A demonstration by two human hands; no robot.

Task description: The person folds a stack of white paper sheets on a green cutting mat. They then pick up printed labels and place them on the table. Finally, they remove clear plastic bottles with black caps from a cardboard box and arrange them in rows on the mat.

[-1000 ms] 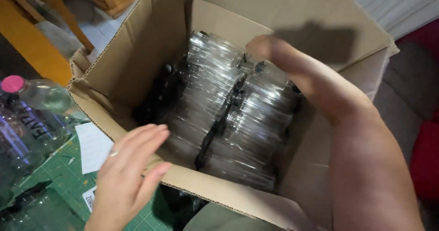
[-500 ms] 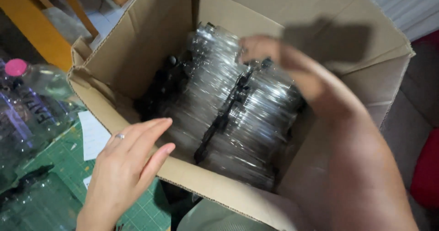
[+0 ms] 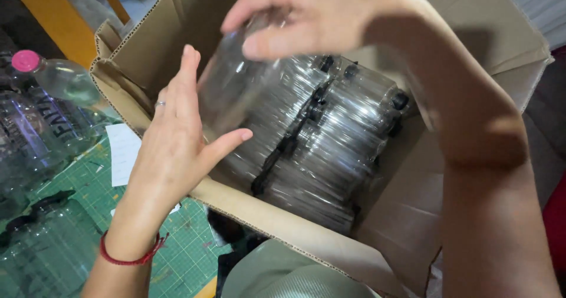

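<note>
Cardboard edge nearest you belongs to the open brown corrugated box [image 3: 283, 221], tilted toward your body. Your left hand [image 3: 177, 139], with a red cord bracelet [image 3: 127, 255] at its wrist, is spread flat with fingers straight, its palm beside the clear plastic bottle [image 3: 227, 91] that rises above the box's left side. Your right hand [image 3: 306, 18] pinches that bottle's upper end from above, fingers curled around it. Beyond and below, rows of clear black-capped plastic bottles [image 3: 336, 139] lie packed inside the box. Off left, a pink-capped clear bottle [image 3: 56, 77] lies over the green cutting mat [image 3: 88, 186].
</note>
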